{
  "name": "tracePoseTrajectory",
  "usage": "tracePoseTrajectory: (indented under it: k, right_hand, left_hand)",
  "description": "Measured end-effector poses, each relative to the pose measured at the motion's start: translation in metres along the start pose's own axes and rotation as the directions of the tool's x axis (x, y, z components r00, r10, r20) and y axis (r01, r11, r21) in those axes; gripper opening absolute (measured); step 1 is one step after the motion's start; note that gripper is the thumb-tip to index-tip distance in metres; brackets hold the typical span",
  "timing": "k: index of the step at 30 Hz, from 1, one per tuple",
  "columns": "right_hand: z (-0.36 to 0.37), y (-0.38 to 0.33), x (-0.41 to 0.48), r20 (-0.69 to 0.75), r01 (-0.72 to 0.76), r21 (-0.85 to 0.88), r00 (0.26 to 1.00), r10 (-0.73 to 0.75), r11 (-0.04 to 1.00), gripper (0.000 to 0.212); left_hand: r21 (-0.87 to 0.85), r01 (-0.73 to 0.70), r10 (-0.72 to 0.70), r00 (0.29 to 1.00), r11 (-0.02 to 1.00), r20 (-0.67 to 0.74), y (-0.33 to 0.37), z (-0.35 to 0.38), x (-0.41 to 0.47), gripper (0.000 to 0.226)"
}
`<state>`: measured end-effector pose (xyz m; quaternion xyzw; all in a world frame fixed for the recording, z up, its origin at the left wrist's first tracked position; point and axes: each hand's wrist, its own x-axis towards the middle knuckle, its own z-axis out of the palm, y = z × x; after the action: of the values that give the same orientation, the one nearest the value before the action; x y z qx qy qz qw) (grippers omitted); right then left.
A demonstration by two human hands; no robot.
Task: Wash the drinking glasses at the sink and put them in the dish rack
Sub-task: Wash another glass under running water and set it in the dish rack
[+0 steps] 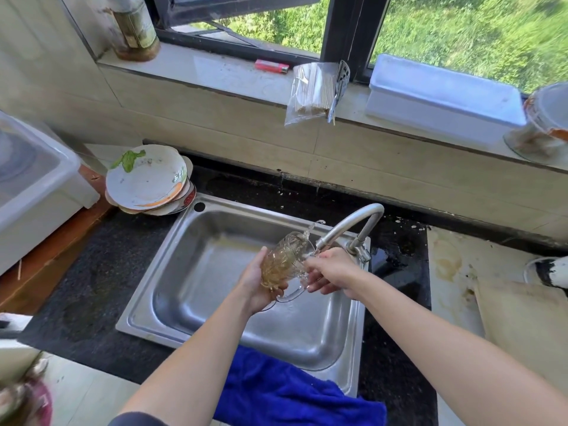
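Glass mug [284,259] tilted under running faucet [353,222], 2 o'clock of sink [144,305]. Left hand [256,285] wraps body; right hand [333,273] at rim, grip unclear. I judge: mid-rinse, racking remains.

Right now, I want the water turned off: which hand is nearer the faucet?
Right. The right hand is just under the spout of the faucet, pinching the rim of the glass. The left hand cups the glass base, on the far side from the spout.

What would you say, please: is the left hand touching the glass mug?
Touching: the head view shows the left hand cupping the glass mug from below.
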<state>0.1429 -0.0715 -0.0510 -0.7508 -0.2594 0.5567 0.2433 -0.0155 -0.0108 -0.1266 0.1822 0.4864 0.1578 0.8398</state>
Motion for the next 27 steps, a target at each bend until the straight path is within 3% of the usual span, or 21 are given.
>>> tracePoseTrajectory:
  k: [3, 6, 8, 10, 12, 14, 17, 19, 22, 24, 27]
  right_hand:
    - [-0.009, -0.002, 0.006, -0.006, 0.018, -0.034, 1.0, -0.018, 0.999, 0.016]
    - [-0.011, 0.003, 0.013, -0.021, 0.041, 0.021, 0.999, -0.041, 0.999, 0.014]
    - [-0.008, 0.01, 0.016, -0.01, 0.007, 0.084, 1.0, -0.006, 0.996, 0.013]
    - [-0.005, 0.019, 0.019, 0.01, -0.047, 0.175, 0.999, 0.046, 0.984, 0.015]
    - [-0.002, 0.024, 0.019, 0.018, -0.075, 0.261, 0.997, 0.073, 0.962, 0.012]
    - [0.001, 0.026, 0.017, 0.01, -0.075, 0.329, 0.997, 0.076, 0.941, 0.007]
    - [0.005, 0.026, 0.015, 0.03, -0.056, 0.376, 0.998, 0.048, 0.925, 0.014]
    - [0.007, 0.022, 0.014, 0.017, -0.008, 0.372, 1.0, 0.002, 0.928, 0.018]
    - [0.006, 0.015, 0.014, -0.047, 0.118, 0.333, 0.993, -0.108, 0.935, 0.024]
    - [0.003, 0.009, 0.014, -0.041, 0.163, 0.323, 0.987, -0.158, 0.932, 0.028]
    - [0.0, 0.003, 0.012, -0.048, 0.163, 0.223, 0.987, -0.156, 0.961, 0.007]
  left_hand:
    - [0.077, 0.075, -0.076, 0.997, 0.994, 0.02, 0.005, -0.001, -0.001, 0.056]
    - [0.191, 0.076, -0.081, 0.996, 0.979, 0.021, 0.012, 0.005, -0.012, 0.04]
    - [0.279, 0.001, 0.004, 1.0, 0.96, -0.018, 0.017, 0.009, -0.017, 0.034]
    - [0.401, -0.141, 0.194, 0.976, 0.905, -0.095, 0.022, 0.013, -0.019, 0.035]
    - [0.577, -0.275, 0.416, 0.901, 0.769, -0.126, 0.028, 0.017, -0.022, 0.037]
    - [0.775, -0.329, 0.584, 0.809, 0.54, -0.064, 0.035, 0.021, -0.026, 0.036]
    - [0.928, -0.29, 0.711, 0.702, 0.234, 0.04, 0.044, 0.029, -0.038, 0.035]
    - [0.943, -0.294, 0.737, 0.671, 0.157, 0.086, 0.05, 0.033, -0.045, 0.036]
    - [0.928, -0.31, 0.698, 0.711, 0.206, 0.082, 0.056, 0.034, -0.044, 0.036]
    - [0.868, -0.324, 0.612, 0.79, 0.376, 0.03, 0.06, 0.035, -0.041, 0.04]
    - [0.659, -0.222, 0.353, 0.933, 0.719, -0.071, 0.056, 0.033, -0.035, 0.041]
